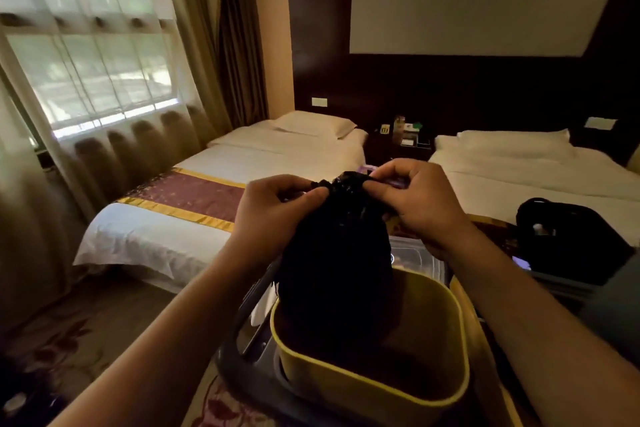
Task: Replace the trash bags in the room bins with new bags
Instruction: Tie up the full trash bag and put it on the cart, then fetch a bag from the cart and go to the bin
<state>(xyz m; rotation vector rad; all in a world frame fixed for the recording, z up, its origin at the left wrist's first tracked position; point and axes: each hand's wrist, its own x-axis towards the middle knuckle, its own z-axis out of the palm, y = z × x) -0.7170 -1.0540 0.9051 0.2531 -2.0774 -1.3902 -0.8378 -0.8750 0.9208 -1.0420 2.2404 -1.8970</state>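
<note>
Black trash bag (334, 253) hangs upright above the yellow bin (374, 378), its lower end inside the bin's opening and its gathered mouth raised in front of the person. Left hand (273, 208) pinches the bunched top edge from the left; right hand (415, 201) pinches the same edge from the right, fingers of both clenched on the plastic. Two made beds (242, 184) stand behind, a dark bag (571, 236) resting on the right one.
</note>
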